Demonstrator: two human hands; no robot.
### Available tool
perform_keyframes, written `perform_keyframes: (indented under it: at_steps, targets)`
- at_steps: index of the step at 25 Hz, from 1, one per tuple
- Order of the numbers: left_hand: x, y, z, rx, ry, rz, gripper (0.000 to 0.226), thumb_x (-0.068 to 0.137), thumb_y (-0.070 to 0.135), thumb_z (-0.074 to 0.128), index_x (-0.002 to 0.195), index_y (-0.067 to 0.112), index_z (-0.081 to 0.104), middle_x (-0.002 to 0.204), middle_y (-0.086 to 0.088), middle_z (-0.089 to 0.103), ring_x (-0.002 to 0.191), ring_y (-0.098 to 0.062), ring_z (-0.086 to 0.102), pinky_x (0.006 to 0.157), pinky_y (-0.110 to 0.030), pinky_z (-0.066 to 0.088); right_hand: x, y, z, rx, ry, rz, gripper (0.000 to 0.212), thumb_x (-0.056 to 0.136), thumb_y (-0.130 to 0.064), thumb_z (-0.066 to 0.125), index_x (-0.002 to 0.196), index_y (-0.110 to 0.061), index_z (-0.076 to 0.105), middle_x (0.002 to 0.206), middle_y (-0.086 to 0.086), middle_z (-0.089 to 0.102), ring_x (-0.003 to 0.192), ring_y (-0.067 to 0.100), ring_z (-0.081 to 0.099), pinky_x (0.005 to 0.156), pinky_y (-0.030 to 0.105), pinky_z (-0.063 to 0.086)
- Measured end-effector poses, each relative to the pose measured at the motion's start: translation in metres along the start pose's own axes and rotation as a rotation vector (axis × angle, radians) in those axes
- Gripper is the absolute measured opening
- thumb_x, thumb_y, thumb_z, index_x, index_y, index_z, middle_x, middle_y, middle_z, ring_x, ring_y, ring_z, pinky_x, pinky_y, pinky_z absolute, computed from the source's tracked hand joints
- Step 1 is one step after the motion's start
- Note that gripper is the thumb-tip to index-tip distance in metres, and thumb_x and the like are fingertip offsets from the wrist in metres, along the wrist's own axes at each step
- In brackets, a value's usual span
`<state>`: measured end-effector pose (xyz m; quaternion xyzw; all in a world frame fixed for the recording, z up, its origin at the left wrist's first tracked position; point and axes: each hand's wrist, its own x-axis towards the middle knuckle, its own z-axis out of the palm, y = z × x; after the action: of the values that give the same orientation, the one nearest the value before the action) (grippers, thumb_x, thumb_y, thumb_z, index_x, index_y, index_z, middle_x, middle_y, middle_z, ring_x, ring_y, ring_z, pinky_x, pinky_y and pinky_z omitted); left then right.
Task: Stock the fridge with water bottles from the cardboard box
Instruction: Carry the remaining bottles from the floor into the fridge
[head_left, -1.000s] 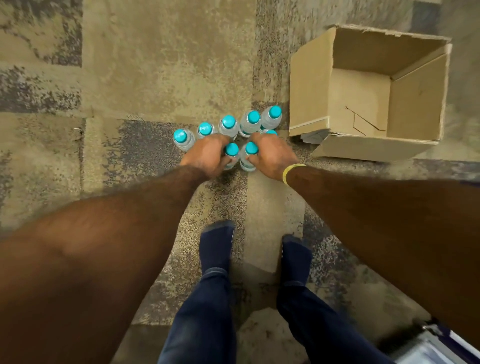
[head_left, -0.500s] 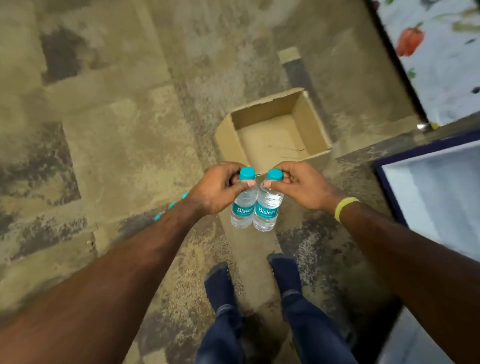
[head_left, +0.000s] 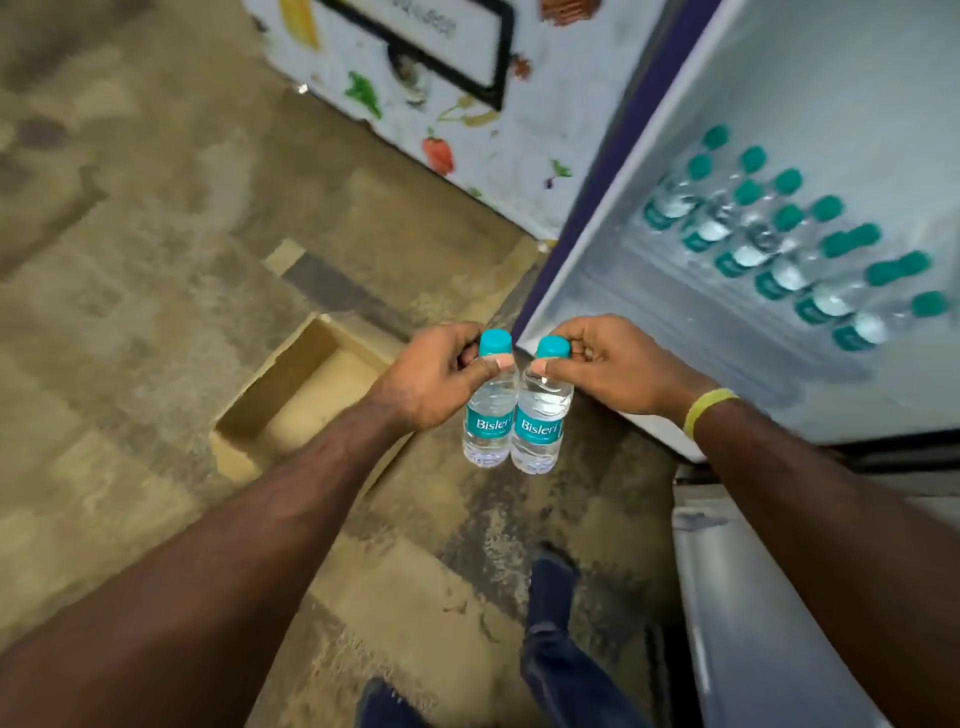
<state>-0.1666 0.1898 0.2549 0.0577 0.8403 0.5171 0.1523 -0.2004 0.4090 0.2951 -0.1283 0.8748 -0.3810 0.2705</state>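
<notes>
**Fig.: two bottles carried at the open fridge (head view).**

- **Hands.** The L hand (head_left: 434, 376) pinches the L bottle (head_left: 488, 415) at the neck, just under its teal cap. The R hand (head_left: 615, 364), with a yellow wristband (head_left: 707, 408), pinches the R bottle (head_left: 540, 421) the same way. In both, the thumb is in front and the other fingers are curled behind.
- **Bottles.** Both hang at frame centre, caps up, long axes approx. vertical in frame. They are side by side, touching or nearly so, over the floor (head_left: 156, 260) and not yet inside the fridge.
- **Key relation.** The fridge (head_left: 810, 73) lies up and to the right of the hands. Its near edge is directly behind the R hand, so the R hand is nearer and the L bottle has further to go. The stocked row (head_left: 769, 254) runs diagonally from upper centre-right to the right edge. The axes of those bottles point lower left to upper right in frame. Judged: the free shelf space is on the row's lower-left side, towards the hands.
- **Counts.**
  - hands: 2
  - bottles held: 2
  - stocked bottles: 6 bodies in the nearer line and approx. 10 caps in all (blurred, so the exact no. is uncertain)
  - box: 1
- **Other.** The box (head_left: 291, 395) is at left of centre, partly behind the L forearm, with its opening up. A printed panel (head_left: 467, 119) is at top centre.
</notes>
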Motion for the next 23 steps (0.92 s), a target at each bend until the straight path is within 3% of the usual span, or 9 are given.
perform_keyframes:
  at_steps: [3,7,11,16,19,23]
  targets:
    - [0.066,0.053,0.031,0.101,-0.083,0.119,0.023,0.092,0.030,0.064,0.079,0.013,0.057,0.060,0.008,0.038,0.051,-0.003,0.032,0.051,-0.020,0.030,-0.011,0.038,-0.065,0.029,0.154,0.042,0.026,0.082,-0.037,0.075,0.088,-0.013,0.070,0.086,0.017,0.069,0.072,0.025,0.061,0.075,0.050,0.052]
    - [0.138,0.128,0.068,0.217,-0.158,0.248,0.025,0.094,0.036,0.061,0.093,0.012,0.064,0.064,0.002,0.052,0.053,-0.003,0.041,0.049,-0.017,0.034,-0.032,0.079,-0.145,0.046,0.343,0.049,0.029,0.084,-0.032,0.073,0.091,-0.004,0.070,0.086,0.021,0.068,0.080,0.037,0.063,0.075,0.047,0.052]
    - [0.189,0.191,0.093,0.243,-0.187,0.377,0.027,0.094,0.037,0.060,0.082,0.012,0.058,0.061,0.008,0.043,0.051,-0.004,0.039,0.049,-0.015,0.032,-0.053,0.097,-0.205,-0.023,0.472,0.055,0.027,0.089,-0.030,0.069,0.090,-0.002,0.069,0.080,0.019,0.066,0.071,0.030,0.060,0.068,0.042,0.050]
    - [0.253,0.265,0.113,0.237,-0.138,0.559,0.033,0.094,0.037,0.060,0.095,0.005,0.064,0.061,0.009,0.042,0.049,0.000,0.038,0.050,-0.014,0.031,-0.076,0.098,-0.279,-0.019,0.740,0.074,0.029,0.089,-0.031,0.069,0.091,-0.003,0.071,0.063,0.003,0.057,0.048,0.004,0.047,0.053,0.024,0.044]
    - [0.294,0.308,0.128,0.236,-0.089,0.656,0.036,0.094,0.042,0.055,0.109,0.010,0.063,0.080,0.007,0.056,0.063,0.004,0.046,0.060,-0.007,0.036,-0.076,0.098,-0.323,-0.073,0.911,0.021,0.036,0.091,-0.033,0.064,0.091,0.002,0.068,0.060,0.005,0.053,0.043,0.005,0.048,0.049,0.015,0.039]
    - [0.344,0.338,0.161,0.248,-0.116,0.697,0.037,0.099,0.039,0.051,0.126,0.015,0.055,0.112,0.008,0.060,0.096,-0.001,0.056,0.073,0.002,0.037,-0.062,0.124,-0.362,-0.250,1.055,0.081,0.040,0.088,-0.040,0.062,0.093,-0.001,0.066,0.078,0.010,0.059,0.056,0.004,0.051,0.056,0.012,0.042]
